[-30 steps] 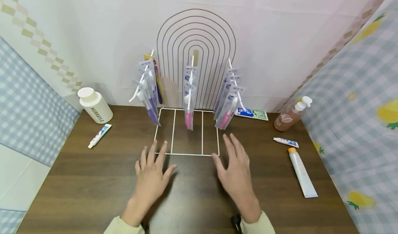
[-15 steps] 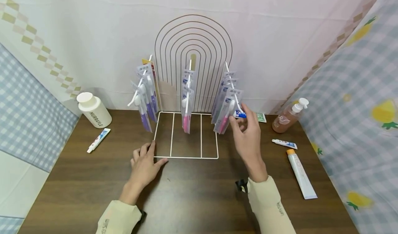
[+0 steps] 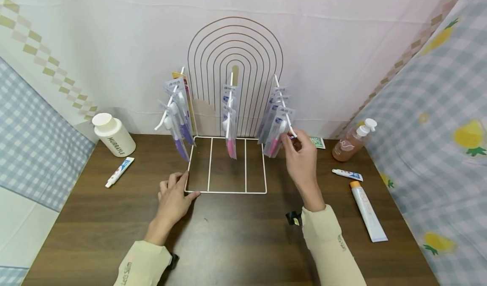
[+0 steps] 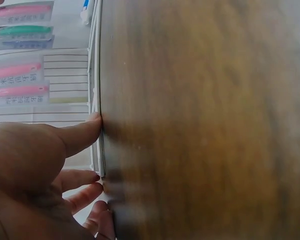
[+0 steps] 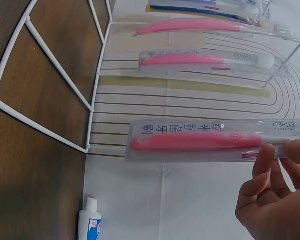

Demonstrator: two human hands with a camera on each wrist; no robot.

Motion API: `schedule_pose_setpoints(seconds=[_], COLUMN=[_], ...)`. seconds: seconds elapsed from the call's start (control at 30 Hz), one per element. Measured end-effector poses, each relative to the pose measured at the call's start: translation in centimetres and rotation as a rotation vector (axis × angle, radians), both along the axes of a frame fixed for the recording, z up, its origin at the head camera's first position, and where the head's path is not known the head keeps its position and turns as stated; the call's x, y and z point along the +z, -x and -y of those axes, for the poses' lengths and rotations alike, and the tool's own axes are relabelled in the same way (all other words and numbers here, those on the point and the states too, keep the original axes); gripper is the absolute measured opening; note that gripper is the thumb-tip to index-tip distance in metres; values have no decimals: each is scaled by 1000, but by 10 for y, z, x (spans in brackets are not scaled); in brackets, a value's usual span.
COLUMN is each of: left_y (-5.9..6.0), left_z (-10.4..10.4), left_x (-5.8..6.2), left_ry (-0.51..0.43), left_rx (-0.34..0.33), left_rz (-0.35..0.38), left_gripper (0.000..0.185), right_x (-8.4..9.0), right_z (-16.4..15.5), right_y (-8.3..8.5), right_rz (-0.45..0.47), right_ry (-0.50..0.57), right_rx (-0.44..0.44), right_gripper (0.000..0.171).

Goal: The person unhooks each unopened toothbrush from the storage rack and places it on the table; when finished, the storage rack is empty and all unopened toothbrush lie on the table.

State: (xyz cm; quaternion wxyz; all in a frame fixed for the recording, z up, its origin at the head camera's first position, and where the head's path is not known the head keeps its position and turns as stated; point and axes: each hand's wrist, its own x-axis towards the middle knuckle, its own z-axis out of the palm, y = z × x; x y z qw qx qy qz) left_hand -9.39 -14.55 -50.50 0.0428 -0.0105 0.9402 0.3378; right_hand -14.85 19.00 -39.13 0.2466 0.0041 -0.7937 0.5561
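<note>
A white wire rack stands against the back wall, with packaged toothbrushes hanging from three hooks. My right hand is at the front of the right hook. Thumb and forefinger pinch the edge of a pink toothbrush in its clear pack, near the brush's neck. At the rack base's front left corner is my left hand; its thumb touches the front wire and its other fingers lie by the left side. Pink toothbrushes hang on the middle hook, purple toothbrushes on the left one.
A white bottle and a small toothpaste tube are on the left. Partly behind my right hand lies a toothpaste tube. Farther right are a pump bottle, another small tube and a long white tube.
Both hands were spread above the table in front of the rack. The right has moved forward to the front toothbrush on the right hook; the left has come down onto the rack's corner.
</note>
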Motion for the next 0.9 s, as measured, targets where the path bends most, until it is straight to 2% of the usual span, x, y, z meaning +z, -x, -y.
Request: schedule_pose_setpoints(seconds=[0.17, 0.37, 0.47, 0.6, 0.73, 0.9], left_y=[2, 5, 5, 4, 4, 4], left_z=[0, 6, 6, 6, 5, 5], left_x=[5, -14, -16, -16, -14, -14], left_ry=[-3, -18, -17, -10, -15, -15], left_rx=[13, 8, 11, 10, 9, 7], left_rz=[39, -32, -45, -38, -28, -22], left_gripper=[78, 80, 79, 79, 79, 79], right_x=[3, 3, 1, -12, -35, -61], right_z=[-4, -13, -19, -29, -40, -51], right_y=[-1, 1, 1, 3, 8, 11], right_rz=[-25, -59, -36, 70, 218, 411], right_ry=[81, 135, 139, 147, 145, 62], right_rx=[6, -1, -25, -73, -97, -52], right_gripper=[17, 17, 18, 21, 25, 28])
